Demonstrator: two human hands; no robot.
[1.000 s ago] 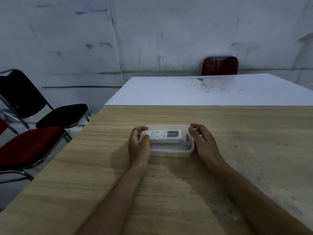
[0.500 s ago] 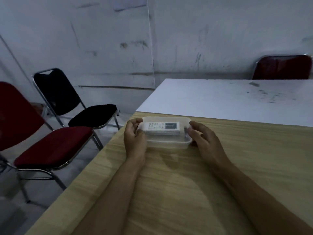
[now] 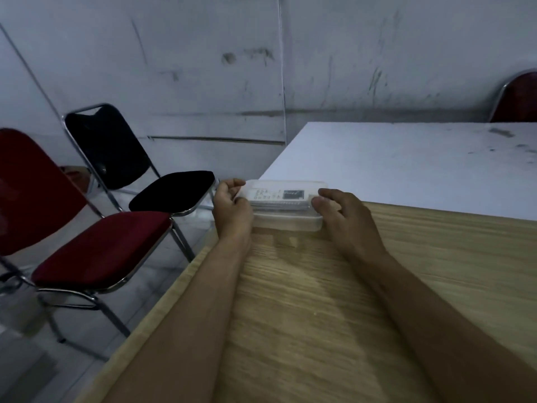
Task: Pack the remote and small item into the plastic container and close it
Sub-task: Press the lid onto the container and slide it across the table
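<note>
A clear plastic container (image 3: 287, 222) with its clear lid on is held above the far left corner of the wooden table (image 3: 334, 301). A white remote (image 3: 276, 194) with a dark display lies inside, seen through the lid. The small item is not visible. My left hand (image 3: 232, 212) grips the container's left end, fingers curled over the rim. My right hand (image 3: 345, 218) grips its right end, thumb on the lid.
A white table (image 3: 406, 164) adjoins the wooden one at the far side. To the left stand a red chair (image 3: 96, 245) and a black chair (image 3: 171, 190). Another red chair back (image 3: 520, 97) shows at the far right by the wall.
Both hands have carried the container to the left, toward the table's left corner. My view has swung left, bringing the chairs into fuller sight.
</note>
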